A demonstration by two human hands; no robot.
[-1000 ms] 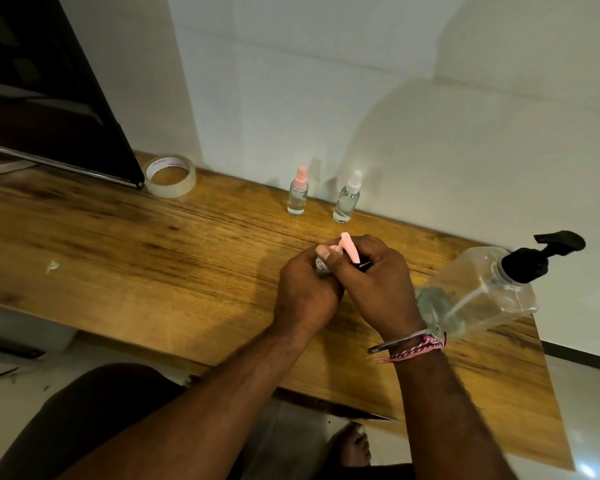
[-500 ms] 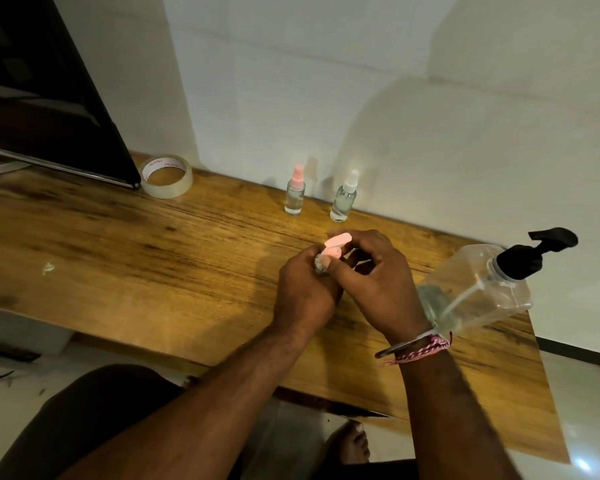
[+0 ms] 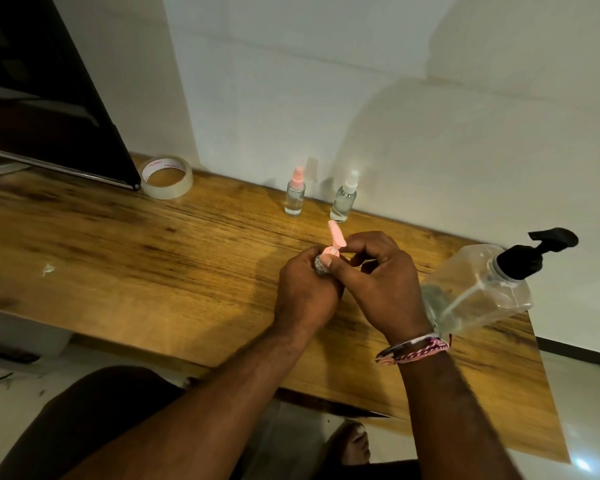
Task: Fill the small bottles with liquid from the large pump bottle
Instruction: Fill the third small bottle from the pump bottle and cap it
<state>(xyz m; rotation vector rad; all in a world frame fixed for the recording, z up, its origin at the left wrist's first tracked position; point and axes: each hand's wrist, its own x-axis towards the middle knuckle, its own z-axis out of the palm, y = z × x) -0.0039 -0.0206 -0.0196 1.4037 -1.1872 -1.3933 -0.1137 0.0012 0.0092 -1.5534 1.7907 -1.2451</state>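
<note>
A person's left hand has its grip wrapped around a small bottle above the wooden tabletop, while the right hand pinches a pink cap just above the bottle's pink spray top. Two other small bottles, one with a pink top and one with a white top, stand capped by the wall holding clear liquid, so they look finished. The large pump bottle, nearly empty, stands just beside the right wrist; the held bottle seems the last one.
</note>
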